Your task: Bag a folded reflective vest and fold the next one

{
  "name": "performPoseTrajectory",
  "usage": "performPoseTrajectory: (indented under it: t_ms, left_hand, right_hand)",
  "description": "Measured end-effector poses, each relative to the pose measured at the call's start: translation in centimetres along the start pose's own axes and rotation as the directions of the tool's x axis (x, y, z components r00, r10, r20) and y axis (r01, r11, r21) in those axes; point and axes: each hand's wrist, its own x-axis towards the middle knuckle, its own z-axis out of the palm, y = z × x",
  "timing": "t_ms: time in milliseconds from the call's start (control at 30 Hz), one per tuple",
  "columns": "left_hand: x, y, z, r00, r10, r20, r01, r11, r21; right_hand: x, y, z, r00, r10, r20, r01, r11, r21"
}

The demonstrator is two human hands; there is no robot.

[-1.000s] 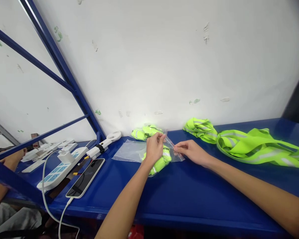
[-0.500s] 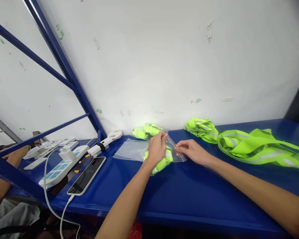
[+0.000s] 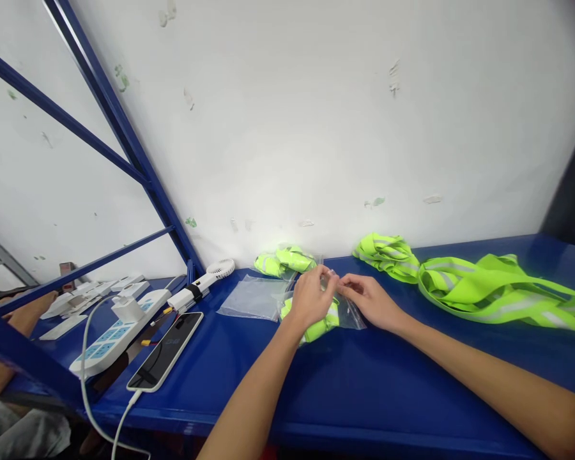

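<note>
A clear plastic bag [image 3: 353, 314] with a folded neon-yellow reflective strap [image 3: 322, 327] inside lies between my hands. My left hand [image 3: 312, 295] is closed on the bag's upper edge, its wrist over the strap. My right hand [image 3: 368, 299] pinches the same edge close beside it, fingertips nearly meeting the left ones. Behind them, against the wall, sits another bagged bundle of yellow reflective strap [image 3: 285, 260]. Flat clear bags [image 3: 252, 298] lie just left of my left hand. Farther right are a bunched reflective strap [image 3: 387, 255] and a loose, looped one [image 3: 501, 287].
On the left stand a phone [image 3: 167, 351] on a charging cable, a white power strip [image 3: 119, 332] with a plug, and a small white fan [image 3: 220, 268]. A blue metal frame [image 3: 146, 172] rises there. Beyond it a co-worker's arm [image 3: 26, 319] reaches in.
My right hand has moved left along the bag's edge, closer to my left hand. My left hand has shifted slightly right. The view has tilted a little.
</note>
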Motion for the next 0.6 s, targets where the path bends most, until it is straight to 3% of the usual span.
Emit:
performPoseTrajectory:
  t_ms: [100,367,600]
  left_hand:
    - [0.0,0.0,0.0,0.999,-0.037,0.013,0.037,0.999,-0.004]
    - [0.4,0.3,-0.9,0.989,0.061,0.132,-0.026,0.967,-0.253]
    - [0.3,-0.7,0.0,0.998,0.019,0.06,0.001,0.948,-0.317]
  right_hand:
    - [-0.1,0.2,0.4,0.998,-0.021,-0.058,0.022,1.0,0.009]
    - [0.0,0.5,0.7,0.995,-0.009,-0.097,0.01,1.0,0.004]
    - [0.1,0.0,0.4,0.999,-0.003,-0.043,0.002,1.0,-0.018]
